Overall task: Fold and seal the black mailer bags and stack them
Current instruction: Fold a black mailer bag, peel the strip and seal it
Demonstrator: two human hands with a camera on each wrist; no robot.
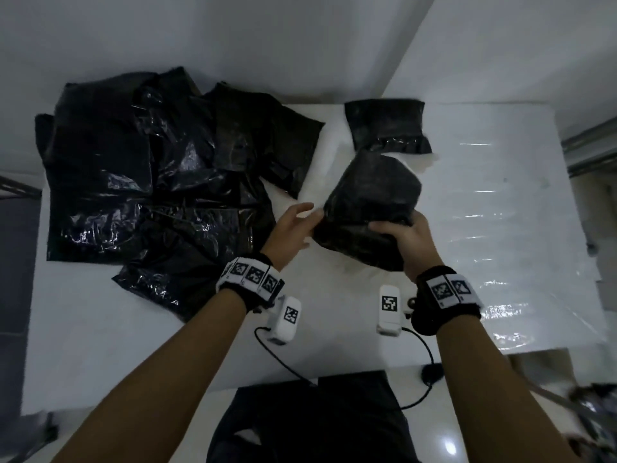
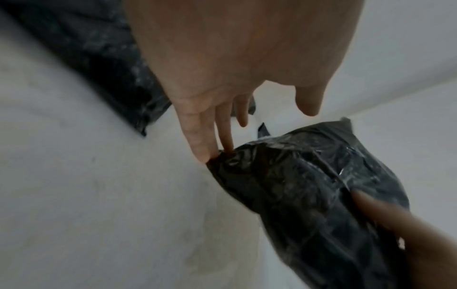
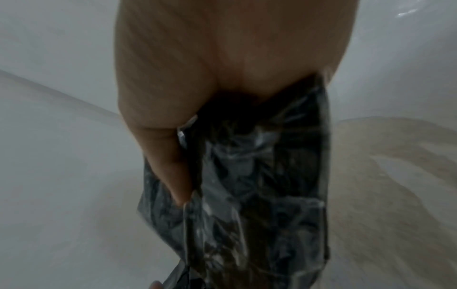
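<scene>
A folded black mailer bag [image 1: 367, 208] is held above the white table [image 1: 100, 329] at centre. My right hand [image 1: 405, 237] grips its near edge, thumb on top; in the right wrist view the bag [image 3: 259, 185] runs out from under the palm with the thumb [image 3: 170, 166] pressed on it. My left hand [image 1: 293, 228] is open, fingers straight, its fingertips [image 2: 205, 154] touching the bag's left corner [image 2: 296, 185]. A folded mailer bag [image 1: 385, 127] lies flat further back on the table. A heap of unfolded black mailer bags [image 1: 150, 175] covers the table's left part.
The table's right side [image 1: 500, 212] carries shiny clear film. Its right edge drops off beside a metal frame [image 1: 591, 145]. A black cable [image 1: 420, 372] runs off the near edge. White walls stand behind the table.
</scene>
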